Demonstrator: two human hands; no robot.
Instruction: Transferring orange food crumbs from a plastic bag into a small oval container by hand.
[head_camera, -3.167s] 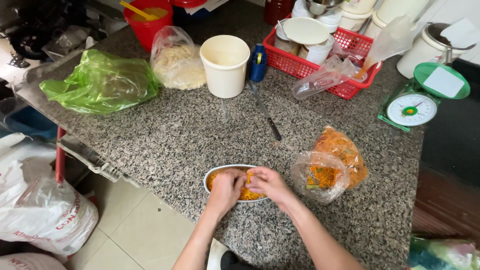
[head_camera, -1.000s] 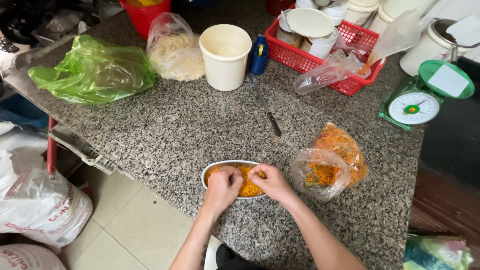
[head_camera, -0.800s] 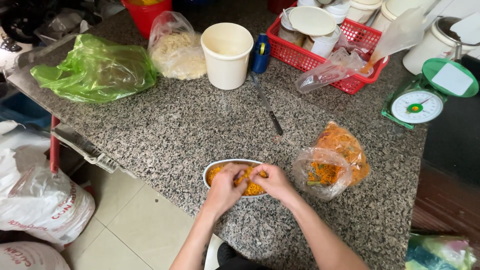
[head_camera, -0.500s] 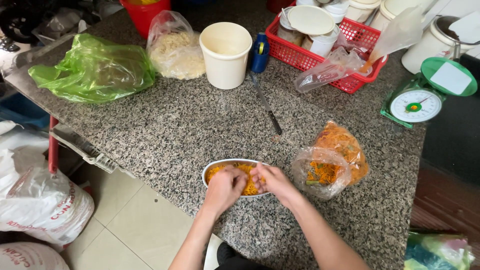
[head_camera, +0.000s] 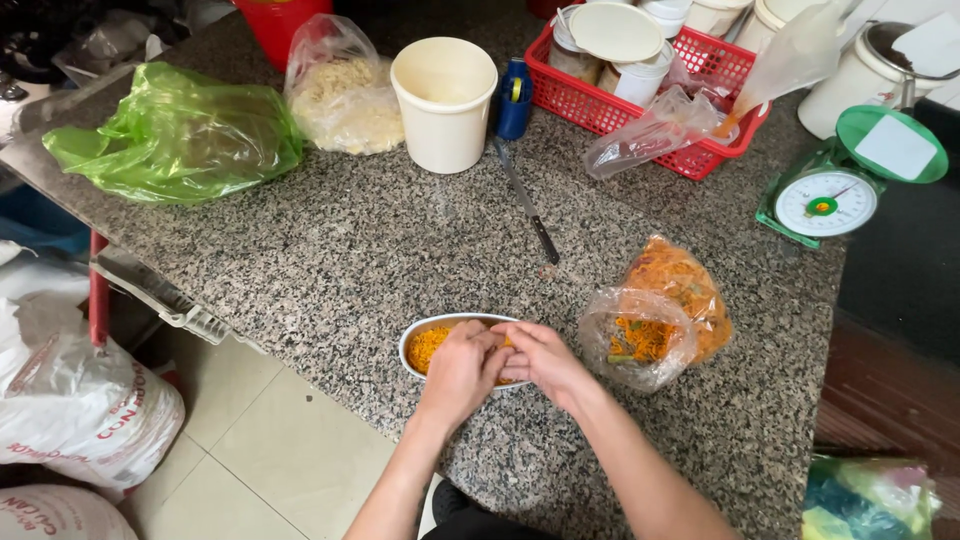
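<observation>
We see both hands together over a small oval dish (head_camera: 425, 335) of orange shredded food (head_camera: 428, 347), which sits near the front edge of the speckled granite desk (head_camera: 330, 260). The left hand (head_camera: 462, 367) lies on top of the dish with its fingers curled down into the food, and the right hand (head_camera: 540, 362) meets it from the right, its fingers bent and touching those of the left; the two cover most of the dish, so only its left end and rim show. Whether either grip is clenched on a pinch of the food or merely pressing on it, we cannot tell, since the fingertips are hidden. Just to the right of the right hand stands a clear plastic bag (head_camera: 655, 320) holding more of the same orange food with some green bits. Farther back on the desk a knife (head_camera: 528, 205) lies with its dark handle toward the hands, well apart from them. Behind it stand a cream plastic tub (head_camera: 444, 105), a blue container (head_camera: 514, 97), a clear bag of pale grains (head_camera: 343, 92) and a green plastic bag (head_camera: 175, 135) at the left. A red basket (head_camera: 700, 155) with lidded tubs sits at the back right, a clear bag draped over its edge, and a green kitchen scale (head_camera: 830, 195) stands at the far right.
</observation>
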